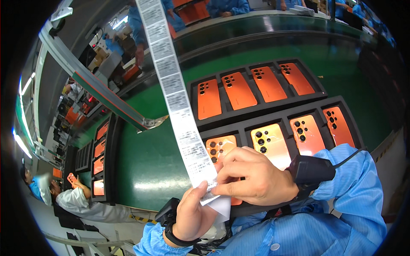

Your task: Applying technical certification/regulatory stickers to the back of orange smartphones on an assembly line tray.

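A long strip of printed labels (pixel 179 113) runs down from the top of the view to my hands. My left hand (pixel 194 213) pinches its lower end between thumb and fingers. Close against it, my right hand (pixel 256 177) has its thumb and fingertips closed at the strip's edge, by a label there. White backing paper (pixel 221 207) hangs below the fingers. Just beyond my right hand lies a black foam tray (pixel 247 128) of orange phones, camera side up; one phone (pixel 270 143) shines pale under the light. My right hand partly covers the nearest-left phone (pixel 221 147).
Behind stands a second black tray (pixel 194 96) with more orange phones. Both rest on a green work surface (pixel 149 166). A metal post (pixel 106 96) rises at the left, near further trays (pixel 112 158). A co-worker (pixel 79 198) at far left holds an orange phone; others sit across the line.
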The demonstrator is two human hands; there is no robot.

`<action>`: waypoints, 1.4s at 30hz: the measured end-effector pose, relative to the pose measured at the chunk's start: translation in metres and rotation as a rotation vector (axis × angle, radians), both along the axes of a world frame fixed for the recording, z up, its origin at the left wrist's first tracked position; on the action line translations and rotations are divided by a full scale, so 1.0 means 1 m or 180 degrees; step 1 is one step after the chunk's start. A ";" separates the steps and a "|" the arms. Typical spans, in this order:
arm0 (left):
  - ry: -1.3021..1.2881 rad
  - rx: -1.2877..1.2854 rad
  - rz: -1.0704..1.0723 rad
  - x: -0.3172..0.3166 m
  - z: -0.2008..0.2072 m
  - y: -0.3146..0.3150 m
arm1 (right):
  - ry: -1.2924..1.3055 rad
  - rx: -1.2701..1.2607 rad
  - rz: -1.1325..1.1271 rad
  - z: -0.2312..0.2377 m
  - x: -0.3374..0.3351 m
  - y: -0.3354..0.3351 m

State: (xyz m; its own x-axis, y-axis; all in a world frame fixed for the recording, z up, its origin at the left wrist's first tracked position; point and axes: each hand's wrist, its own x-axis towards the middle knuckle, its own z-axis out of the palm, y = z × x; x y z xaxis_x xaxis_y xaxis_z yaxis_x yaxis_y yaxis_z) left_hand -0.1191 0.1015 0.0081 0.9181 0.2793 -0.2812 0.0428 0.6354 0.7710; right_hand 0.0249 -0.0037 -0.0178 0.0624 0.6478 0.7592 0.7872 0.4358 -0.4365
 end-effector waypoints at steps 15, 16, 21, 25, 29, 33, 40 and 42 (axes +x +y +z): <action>-0.0391 -0.0671 -0.0016 0.007 -0.002 -0.010 | -0.1966 0.1315 -0.0669 0.000 -0.003 -0.004; -0.0371 -0.0688 -0.0023 0.007 0.001 -0.011 | -0.1950 0.1293 -0.0677 0.003 -0.002 -0.004; -0.0627 0.0371 0.0266 0.033 0.015 0.005 | -0.0301 0.1086 -0.0251 0.032 0.015 -0.029; -0.0025 0.2193 -0.0629 0.059 0.020 0.009 | -0.0555 0.0464 -0.0623 0.054 0.053 -0.083; -0.0888 0.4750 -0.2236 0.065 -0.008 -0.005 | -0.0554 0.0550 -0.1084 0.050 0.061 -0.102; -0.0894 0.5713 -0.3064 0.067 -0.014 -0.023 | -0.0401 0.0890 -0.1138 0.044 0.064 -0.108; -0.0914 0.5616 -0.3141 0.084 -0.016 -0.033 | -0.0272 0.0868 -0.1158 0.038 0.083 -0.119; -0.0976 0.5874 -0.3204 0.081 -0.024 -0.032 | -0.0223 0.0879 -0.1094 0.036 0.087 -0.119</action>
State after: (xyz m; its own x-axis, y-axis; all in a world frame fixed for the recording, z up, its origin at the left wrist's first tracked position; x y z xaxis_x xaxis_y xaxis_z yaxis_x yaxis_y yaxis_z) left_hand -0.0378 0.0691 -0.0156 0.8447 -0.5052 -0.1766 -0.4175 -0.8286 0.3730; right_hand 0.1119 -0.1222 0.0179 0.1809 0.3709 0.9109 0.9302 0.2362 -0.2809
